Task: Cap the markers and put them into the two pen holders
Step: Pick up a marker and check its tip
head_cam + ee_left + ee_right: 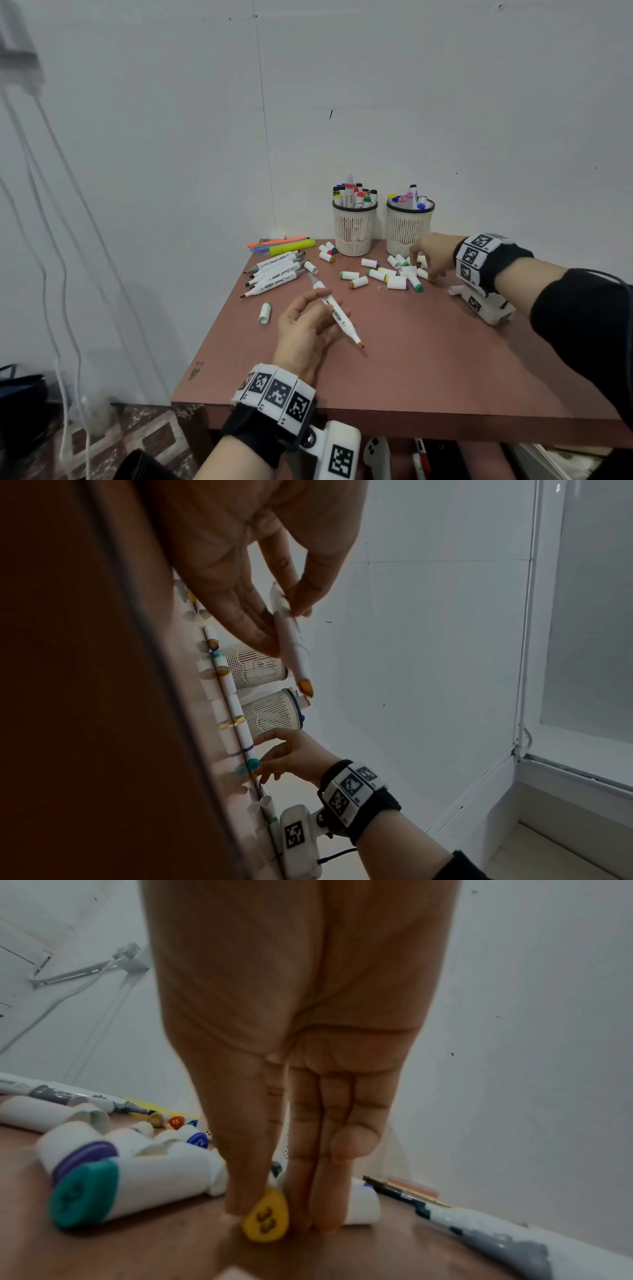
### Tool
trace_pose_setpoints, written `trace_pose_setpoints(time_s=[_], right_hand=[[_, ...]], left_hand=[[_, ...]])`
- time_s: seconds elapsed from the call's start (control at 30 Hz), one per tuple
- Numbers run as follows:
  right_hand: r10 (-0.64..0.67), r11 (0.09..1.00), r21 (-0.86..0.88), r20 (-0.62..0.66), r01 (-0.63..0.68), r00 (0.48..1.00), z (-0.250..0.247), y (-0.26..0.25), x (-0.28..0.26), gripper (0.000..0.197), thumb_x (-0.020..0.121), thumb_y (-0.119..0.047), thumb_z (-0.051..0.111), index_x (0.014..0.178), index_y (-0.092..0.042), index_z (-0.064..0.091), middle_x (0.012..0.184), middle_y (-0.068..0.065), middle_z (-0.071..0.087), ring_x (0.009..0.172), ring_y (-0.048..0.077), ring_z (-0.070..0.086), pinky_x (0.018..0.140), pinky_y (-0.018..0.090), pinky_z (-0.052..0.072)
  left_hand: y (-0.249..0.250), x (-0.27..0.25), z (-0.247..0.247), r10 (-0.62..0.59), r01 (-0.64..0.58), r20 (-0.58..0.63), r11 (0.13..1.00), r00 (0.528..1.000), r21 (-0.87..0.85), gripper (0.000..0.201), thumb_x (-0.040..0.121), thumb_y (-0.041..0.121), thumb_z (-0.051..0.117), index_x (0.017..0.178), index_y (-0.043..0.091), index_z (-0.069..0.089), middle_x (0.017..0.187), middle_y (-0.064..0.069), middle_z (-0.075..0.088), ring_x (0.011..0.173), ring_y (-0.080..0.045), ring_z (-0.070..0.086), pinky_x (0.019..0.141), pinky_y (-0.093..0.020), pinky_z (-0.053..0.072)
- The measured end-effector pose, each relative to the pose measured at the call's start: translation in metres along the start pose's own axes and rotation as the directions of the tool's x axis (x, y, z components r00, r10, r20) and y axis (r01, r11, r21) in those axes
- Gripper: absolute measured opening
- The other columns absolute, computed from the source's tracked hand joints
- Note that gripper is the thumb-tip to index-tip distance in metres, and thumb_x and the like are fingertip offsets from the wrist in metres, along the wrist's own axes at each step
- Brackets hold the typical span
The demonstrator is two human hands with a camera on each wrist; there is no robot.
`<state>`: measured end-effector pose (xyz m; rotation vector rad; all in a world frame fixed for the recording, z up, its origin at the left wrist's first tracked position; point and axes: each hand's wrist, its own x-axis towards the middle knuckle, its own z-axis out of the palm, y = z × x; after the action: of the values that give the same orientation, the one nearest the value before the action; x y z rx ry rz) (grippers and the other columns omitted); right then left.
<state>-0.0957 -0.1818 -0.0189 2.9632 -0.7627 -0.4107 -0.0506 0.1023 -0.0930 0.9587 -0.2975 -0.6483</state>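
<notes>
My left hand (308, 320) hovers over the brown table (394, 370) and holds an uncapped white marker (337, 315) between thumb and fingers; its orange tip (304, 687) points toward me. My right hand (428, 258) reaches into a pile of loose white caps (394, 275) in front of the right pen holder (409, 228). There its thumb and fingers pinch a yellow-ended cap (265, 1218) marked 33, which rests on the table. The left pen holder (354, 226) stands beside the right one, and both hold capped markers. Several uncapped markers (274, 272) lie in a row at the table's left.
A yellow highlighter (292, 246) and thin orange pens (277, 242) lie at the far left corner. One green-ended cap (264, 312) lies alone near the left edge. More caps (327, 253) sit left of the holders. The wall stands right behind the holders.
</notes>
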Motion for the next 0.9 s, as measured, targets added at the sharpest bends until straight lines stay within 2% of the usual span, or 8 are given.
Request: trace_pose_setpoints(time_s=[0.2, 0.33, 0.47, 0.57, 0.67, 0.77, 0.83, 0.9], right_hand=[[0.025, 0.993, 0.114, -0.145, -0.008, 0.989, -0.011, 0.005, -0.016, 0.037, 0.074, -0.007, 0.073, 0.107, -0.017, 0.060, 0.076, -0.004, 0.056, 0.076, 0.015, 0.058, 0.071, 0.028, 0.050], [0.047, 0.949, 0.313, -0.261, 0.038, 0.964, -0.019, 0.008, -0.041, 0.032, 0.073, -0.003, 0.072, 0.102, -0.015, 0.065, 0.082, 0.004, 0.066, 0.072, 0.015, 0.061, 0.065, 0.023, 0.050], [0.070, 0.805, 0.577, -0.319, 0.135, 0.945, -0.022, -0.001, -0.080, 0.029, 0.073, 0.006, 0.069, 0.093, -0.015, 0.067, 0.072, 0.001, 0.066, 0.056, 0.008, 0.058, 0.049, 0.009, 0.042], [0.076, 0.711, 0.676, -0.344, 0.191, 0.936, -0.018, -0.012, -0.109, 0.025, 0.073, 0.003, 0.072, 0.090, -0.015, 0.073, 0.072, 0.003, 0.066, 0.060, 0.008, 0.056, 0.054, 0.008, 0.042], [0.084, 0.569, 0.786, -0.348, 0.241, 0.934, -0.010, -0.025, -0.138, 0.016, 0.071, -0.002, 0.076, 0.080, -0.016, 0.076, 0.069, 0.007, 0.065, 0.070, 0.011, 0.056, 0.064, 0.016, 0.044], [0.091, 0.446, 0.851, -0.351, 0.277, 0.932, 0.002, -0.039, -0.163, 0.017, 0.071, 0.000, 0.076, 0.079, -0.014, 0.077, 0.083, 0.014, 0.072, 0.069, 0.006, 0.058, 0.063, 0.016, 0.045], [0.095, 0.348, 0.886, -0.358, 0.307, 0.929, 0.012, -0.046, -0.173, 0.019, 0.070, 0.002, 0.077, 0.084, -0.011, 0.078, 0.086, 0.011, 0.074, 0.075, 0.009, 0.061, 0.069, 0.018, 0.046], [0.093, 0.251, 0.911, -0.359, 0.327, 0.928, 0.023, -0.053, -0.180, 0.024, 0.069, 0.006, 0.077, 0.085, -0.012, 0.077, 0.077, 0.003, 0.074, 0.072, 0.005, 0.062, 0.067, 0.013, 0.045]], left_hand=[[0.000, 0.000, 0.001, 0.016, -0.016, 0.017, 1.000, 1.000, 0.024, 0.018, 0.087, -0.008, 0.052, 0.096, 0.003, 0.063, 0.088, -0.019, 0.066, 0.086, -0.038, 0.063, 0.087, -0.060, 0.050], [-0.001, 0.000, 0.000, 0.033, -0.034, 0.037, 0.999, 0.999, 0.022, 0.019, 0.087, -0.009, 0.052, 0.098, 0.003, 0.062, 0.086, -0.019, 0.064, 0.088, -0.039, 0.061, 0.074, -0.047, 0.056], [-0.002, 0.000, -0.001, 0.052, -0.053, 0.044, 0.998, 0.998, 0.023, 0.018, 0.086, -0.007, 0.055, 0.099, 0.004, 0.062, 0.081, -0.018, 0.062, 0.088, -0.039, 0.059, 0.077, -0.049, 0.055], [-0.003, 0.000, -0.001, 0.055, -0.057, 0.043, 0.998, 0.998, 0.025, 0.018, 0.086, -0.007, 0.056, 0.098, 0.004, 0.062, 0.080, -0.017, 0.062, 0.085, -0.037, 0.060, 0.075, -0.048, 0.056], [-0.003, 0.000, 0.000, 0.060, -0.060, 0.042, 0.998, 0.997, 0.011, 0.018, 0.086, -0.007, 0.055, 0.098, 0.004, 0.061, 0.082, -0.017, 0.062, 0.085, -0.036, 0.060, 0.072, -0.045, 0.057], [-0.004, 0.000, 0.000, 0.068, -0.069, 0.033, 0.998, 0.997, 0.006, 0.017, 0.085, -0.006, 0.056, 0.097, 0.004, 0.061, 0.080, -0.016, 0.061, 0.087, -0.036, 0.059, 0.070, -0.043, 0.057], [-0.004, 0.000, 0.001, 0.075, -0.075, 0.032, 0.997, 0.997, 0.009, 0.017, 0.086, -0.007, 0.056, 0.097, 0.004, 0.061, 0.079, -0.015, 0.060, 0.086, -0.036, 0.058, 0.069, -0.042, 0.057], [-0.004, -0.002, 0.002, 0.079, -0.079, 0.031, 0.997, 0.996, 0.010, 0.016, 0.086, -0.006, 0.056, 0.097, 0.004, 0.061, 0.079, -0.015, 0.061, 0.086, -0.035, 0.059, 0.073, -0.045, 0.056]])
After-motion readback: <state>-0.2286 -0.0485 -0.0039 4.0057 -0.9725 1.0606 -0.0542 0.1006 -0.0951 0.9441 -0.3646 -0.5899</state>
